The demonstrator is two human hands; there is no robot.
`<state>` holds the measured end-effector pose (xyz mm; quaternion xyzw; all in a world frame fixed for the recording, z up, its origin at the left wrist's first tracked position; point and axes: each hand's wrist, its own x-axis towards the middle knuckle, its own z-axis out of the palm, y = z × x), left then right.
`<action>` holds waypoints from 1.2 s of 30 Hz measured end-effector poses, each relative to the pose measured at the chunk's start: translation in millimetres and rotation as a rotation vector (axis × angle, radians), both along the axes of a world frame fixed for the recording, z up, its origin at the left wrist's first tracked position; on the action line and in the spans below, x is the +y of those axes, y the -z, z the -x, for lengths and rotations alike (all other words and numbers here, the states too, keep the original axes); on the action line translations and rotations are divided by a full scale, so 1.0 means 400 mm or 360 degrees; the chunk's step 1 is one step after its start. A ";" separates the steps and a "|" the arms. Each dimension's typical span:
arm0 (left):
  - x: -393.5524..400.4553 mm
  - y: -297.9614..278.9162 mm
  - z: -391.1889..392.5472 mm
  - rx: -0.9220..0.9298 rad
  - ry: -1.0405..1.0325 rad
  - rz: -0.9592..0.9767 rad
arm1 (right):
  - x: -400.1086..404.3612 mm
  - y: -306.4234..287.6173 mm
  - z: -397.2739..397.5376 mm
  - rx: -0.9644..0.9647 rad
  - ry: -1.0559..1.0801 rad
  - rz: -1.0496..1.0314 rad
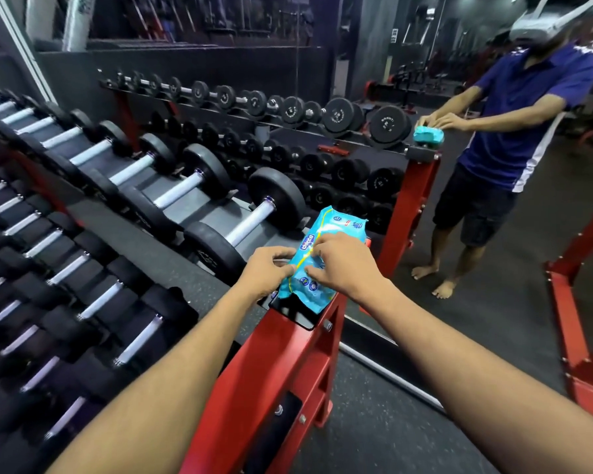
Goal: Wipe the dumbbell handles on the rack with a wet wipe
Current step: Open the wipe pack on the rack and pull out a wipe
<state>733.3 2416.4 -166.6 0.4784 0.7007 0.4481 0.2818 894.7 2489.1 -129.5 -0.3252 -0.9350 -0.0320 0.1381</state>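
- The wet wipe pack, a bright blue soft packet with printed lettering, lies on the top end of the red rack frame, at the near right corner of the dumbbell rack.
- The left hand holds the pack's left edge, fingers curled round its side and thumb on top.
- The right hand rests on the pack's upper face, fingertips bent down and pinching at the middle of the packet, about where the opening flap would be; whether a wipe is already between the fingers cannot be told.
- Both forearms reach in from the bottom of the view and meet over the pack.
- The nearest dumbbell sits just left of the pack on the rack's upper tier, its pale metal handle bare between two black round heads.
- More dumbbells run away to the upper left along the same tier, each with a light handle showing.
- The lower tier, at the left and bottom, carries a second row of dumbbells with darker heads and thin bright handles.
- A large mirror stands just beyond the rack's end, showing the rack again and a person in a blue shirt and dark shorts, barefoot, with both hands on a blue packet.
- The floor is dark speckled rubber.
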 end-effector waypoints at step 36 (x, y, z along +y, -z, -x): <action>-0.003 0.012 0.013 0.0126 0.0014 0.0084 | -0.062 -0.072 0.043 -0.0570 0.0045 -0.0288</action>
